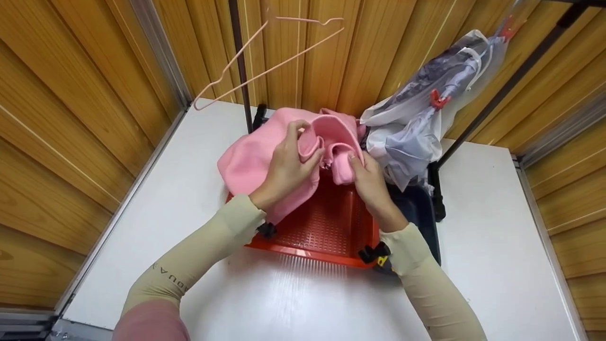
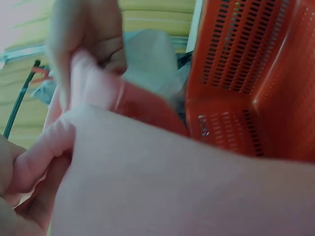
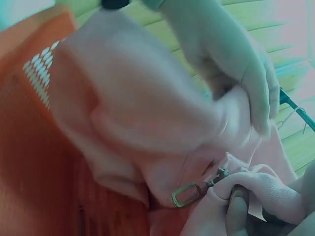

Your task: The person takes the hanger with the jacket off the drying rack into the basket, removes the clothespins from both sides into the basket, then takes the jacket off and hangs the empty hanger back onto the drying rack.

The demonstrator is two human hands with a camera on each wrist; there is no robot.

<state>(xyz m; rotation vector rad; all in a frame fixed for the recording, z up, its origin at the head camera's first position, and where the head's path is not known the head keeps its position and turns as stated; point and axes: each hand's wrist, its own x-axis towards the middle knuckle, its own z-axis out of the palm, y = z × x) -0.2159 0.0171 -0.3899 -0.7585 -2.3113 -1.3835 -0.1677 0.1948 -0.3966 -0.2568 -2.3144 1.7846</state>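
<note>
A pink zip-up top (image 1: 251,156) hangs bunched between both hands above a red plastic basket (image 1: 307,251). My left hand (image 1: 286,166) grips one side of its folded opening, thumb toward the middle. On the other side my right hand (image 1: 371,182) pinches the edge of the cloth, its thumb on a folded pink flap. In the right wrist view a metal zipper pull (image 3: 187,195) dangles between the hands. The left wrist view has a broad pink panel (image 2: 162,182) across its front, which hides part of the basket.
An orange-pink wire hanger (image 1: 279,66) hangs at the upper left. Clothes in a clear cover (image 1: 416,113), with red clips, hang at the right beside a dark rack pole (image 1: 511,85). A dark blue basket (image 1: 423,213) stands right of the red one on the white table (image 1: 492,246).
</note>
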